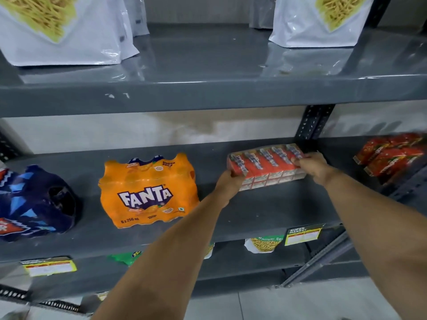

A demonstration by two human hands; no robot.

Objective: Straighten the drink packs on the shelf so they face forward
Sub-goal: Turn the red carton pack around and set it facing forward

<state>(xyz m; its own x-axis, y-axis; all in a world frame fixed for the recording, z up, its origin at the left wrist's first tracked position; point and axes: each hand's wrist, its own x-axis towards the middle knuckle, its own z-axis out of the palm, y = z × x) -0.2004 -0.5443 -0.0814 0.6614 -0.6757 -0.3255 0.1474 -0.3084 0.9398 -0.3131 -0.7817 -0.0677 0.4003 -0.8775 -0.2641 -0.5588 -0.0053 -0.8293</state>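
A red shrink-wrapped pack of juice cartons (265, 163) lies on the grey middle shelf (265, 211), turned at a slant. My left hand (228, 181) grips its near left corner and my right hand (312, 166) grips its right end. An orange Fanta pack (147, 192) stands to the left, label facing me. A dark blue drink pack (34, 202) sits at the far left, turned sideways. Another red carton pack (390, 158) rests at the far right, blurred.
White snack bags (64, 31) (321, 21) stand on the upper shelf. A dark upright post (314, 122) rises behind the held pack. Yellow price tags (302, 234) (49, 266) hang on the shelf's front edge. More snack packets (263, 244) show on the shelf below.
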